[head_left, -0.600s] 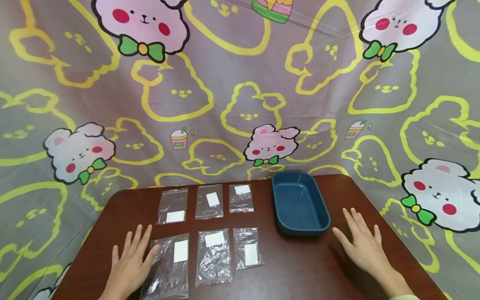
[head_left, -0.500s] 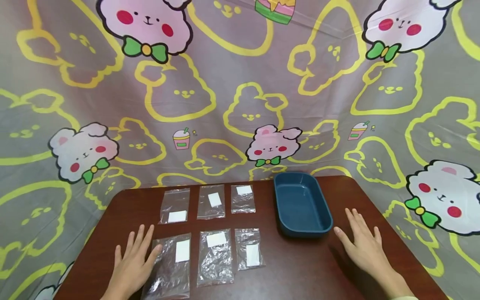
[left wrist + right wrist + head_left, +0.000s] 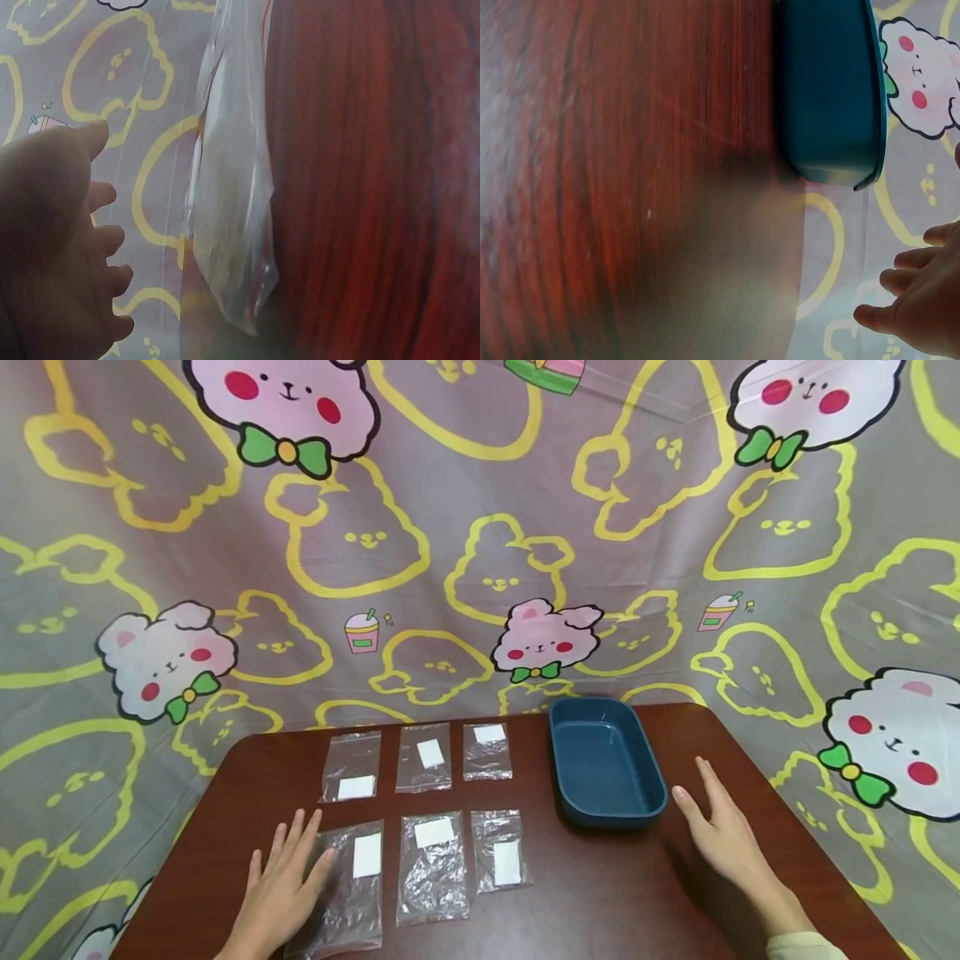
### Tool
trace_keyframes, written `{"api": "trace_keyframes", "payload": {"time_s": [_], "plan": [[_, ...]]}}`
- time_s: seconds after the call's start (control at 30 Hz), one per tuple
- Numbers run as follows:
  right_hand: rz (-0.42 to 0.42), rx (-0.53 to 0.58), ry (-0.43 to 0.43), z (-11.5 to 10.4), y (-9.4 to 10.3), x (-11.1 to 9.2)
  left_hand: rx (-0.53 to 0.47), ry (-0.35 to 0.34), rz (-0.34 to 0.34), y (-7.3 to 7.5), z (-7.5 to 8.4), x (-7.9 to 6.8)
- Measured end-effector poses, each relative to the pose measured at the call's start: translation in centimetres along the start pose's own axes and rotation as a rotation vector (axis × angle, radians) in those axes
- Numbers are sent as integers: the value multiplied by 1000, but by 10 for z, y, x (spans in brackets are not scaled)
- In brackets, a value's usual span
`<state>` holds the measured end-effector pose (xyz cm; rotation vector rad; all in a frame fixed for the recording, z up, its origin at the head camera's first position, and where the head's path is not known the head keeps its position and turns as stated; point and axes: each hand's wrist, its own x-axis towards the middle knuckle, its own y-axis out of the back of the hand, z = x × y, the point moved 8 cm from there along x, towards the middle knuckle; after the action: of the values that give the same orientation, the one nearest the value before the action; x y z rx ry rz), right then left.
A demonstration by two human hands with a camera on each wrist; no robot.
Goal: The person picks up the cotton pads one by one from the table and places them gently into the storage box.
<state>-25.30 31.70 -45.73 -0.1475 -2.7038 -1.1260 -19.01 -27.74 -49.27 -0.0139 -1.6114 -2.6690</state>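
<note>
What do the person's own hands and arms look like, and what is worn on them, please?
The left hand and the right hand are both bare, with no glove or ring to be seen. On the right arm, a plain, pale yellow-green cloth sleeve shows at the lower edge of the head view; on the left arm, no sleeve comes into view.

Left hand point(image 3: 277, 889) here, forearm cut by bottom edge, hiding left part of near bag point(image 3: 352, 897). Across to right hand point(image 3: 727, 847): thumb, one finger showing, others hidden; sleeve point(image 3: 802, 946) cropped below. Any print on cards point(image 3: 367, 856): too small to tell. Wrist views now: plastic bag point(image 3: 234, 172), tray point(image 3: 832, 97) both run off top; table point(image 3: 705, 285) blurred low down.
</note>
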Motion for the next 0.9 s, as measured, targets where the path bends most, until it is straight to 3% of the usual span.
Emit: {"api": "trace_keyframes", "payload": {"time_s": [0.27, 0.57, 0.7, 0.9], "plan": [[-21, 102, -151, 9, -6, 1, -36, -36, 33, -5, 15, -3], [-16, 315, -223, 15, -19, 11, -107, -23, -1, -21, 28, -2], [-33, 465, -295, 20, -28, 10, -133, -25, -20, -31, 32, -3], [-79, 681, -335, 15, -42, 17, -136, -72, 8, -33, 40, -1]]}}
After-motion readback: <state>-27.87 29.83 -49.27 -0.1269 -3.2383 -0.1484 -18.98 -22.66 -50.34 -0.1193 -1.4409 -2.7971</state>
